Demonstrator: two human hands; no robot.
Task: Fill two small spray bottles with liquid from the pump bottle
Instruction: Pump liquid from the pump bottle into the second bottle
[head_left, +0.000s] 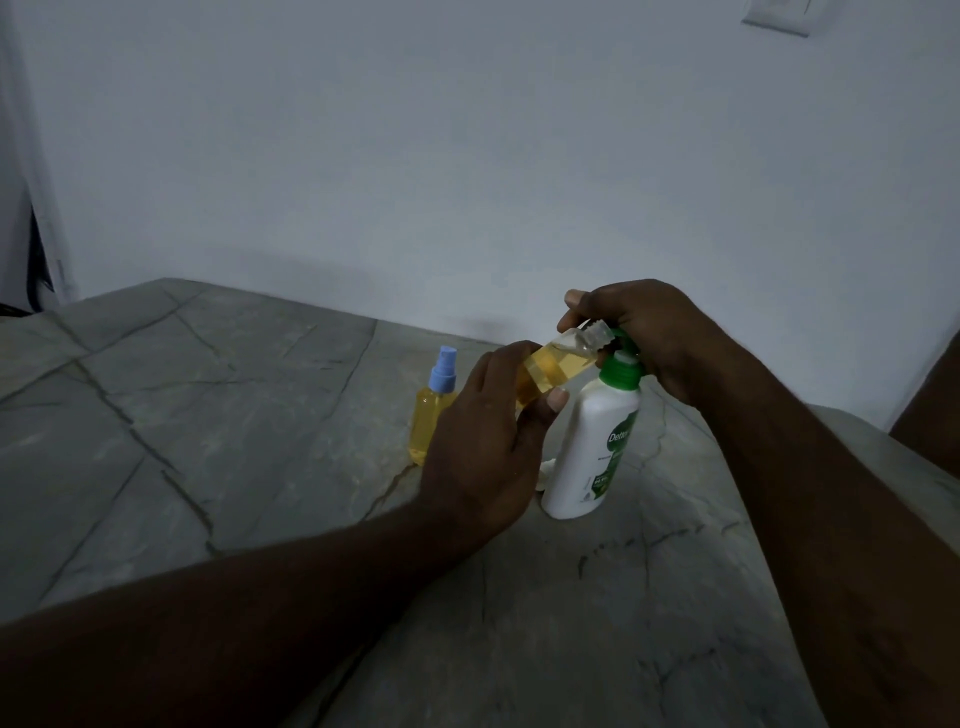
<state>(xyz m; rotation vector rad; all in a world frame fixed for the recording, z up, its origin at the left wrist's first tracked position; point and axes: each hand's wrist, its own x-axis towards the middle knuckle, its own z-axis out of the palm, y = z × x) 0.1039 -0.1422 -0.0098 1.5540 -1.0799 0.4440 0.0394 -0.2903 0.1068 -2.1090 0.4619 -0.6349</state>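
Left grip (488, 441) curls round the uncapped spray bottle (551, 371), its neck tilted up-right; right grip (647, 335) clasps the head of the pump bottle (587, 447).

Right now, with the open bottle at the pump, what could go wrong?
The open small bottle lies tilted in the left hand and already holds much liquid; another pump could spill over its neck. The right hand grips the pump bottle at its head only, so it may tip. The blue-capped spray bottle stands beside the left hand and could be knocked.
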